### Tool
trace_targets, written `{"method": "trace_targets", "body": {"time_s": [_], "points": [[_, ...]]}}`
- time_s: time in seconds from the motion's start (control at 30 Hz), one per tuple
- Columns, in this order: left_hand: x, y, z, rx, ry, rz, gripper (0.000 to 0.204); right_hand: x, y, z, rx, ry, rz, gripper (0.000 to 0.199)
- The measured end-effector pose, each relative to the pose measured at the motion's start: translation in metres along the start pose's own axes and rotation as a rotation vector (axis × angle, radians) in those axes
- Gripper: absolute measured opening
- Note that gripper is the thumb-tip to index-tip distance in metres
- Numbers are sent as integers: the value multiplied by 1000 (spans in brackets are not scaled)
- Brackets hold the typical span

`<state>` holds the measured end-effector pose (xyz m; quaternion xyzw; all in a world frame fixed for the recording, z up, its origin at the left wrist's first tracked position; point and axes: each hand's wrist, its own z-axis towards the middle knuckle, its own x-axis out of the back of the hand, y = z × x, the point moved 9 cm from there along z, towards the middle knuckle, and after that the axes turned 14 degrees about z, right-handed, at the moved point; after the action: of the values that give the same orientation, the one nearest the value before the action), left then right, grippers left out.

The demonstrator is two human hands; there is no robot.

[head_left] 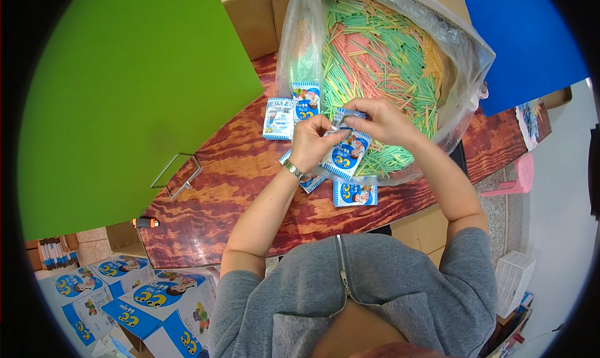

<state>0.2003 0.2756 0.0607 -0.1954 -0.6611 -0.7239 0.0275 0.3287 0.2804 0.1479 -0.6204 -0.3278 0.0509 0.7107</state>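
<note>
Your left hand (310, 140) and right hand (379, 122) had fingers pinched on a small blue-and-white packet (345, 156), held above the wooden bench (219, 189), just before the bag of coloured sticks (381, 52).

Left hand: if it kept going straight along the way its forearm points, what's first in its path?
The left hand points up and to the right, fingers already on the blue and white packet shared with the right hand. Past that, likely the clear bag of coloured sticks; depth is hard to judge.
</note>
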Motion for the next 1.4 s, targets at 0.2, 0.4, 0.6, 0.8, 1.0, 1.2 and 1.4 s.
{"method": "trace_targets", "body": {"time_s": [0.2,0.4,0.6,0.8,1.0,1.2,1.4], "points": [[6,8,2,6,67,-63,34,106,44,87,43,345,-458,25],[11,-6,3,-1,108,-65,34,106,101,145,-453,207,-975,39],[14,2,4,12,117,-152,35,102,108,146,-412,188,-954,38],[20,17,0,-40,153,-27,34,106,79,125,-404,89,-1006,38],[28,26,1,-144,224,75,32,112,53,80,-295,62,-186,40],[39,48,-3,-287,406,398,24,60,-18,32,-301,-360,-39,42],[40,57,-5,-344,443,474,26,28,-61,30,-105,-457,-519,31]]}}
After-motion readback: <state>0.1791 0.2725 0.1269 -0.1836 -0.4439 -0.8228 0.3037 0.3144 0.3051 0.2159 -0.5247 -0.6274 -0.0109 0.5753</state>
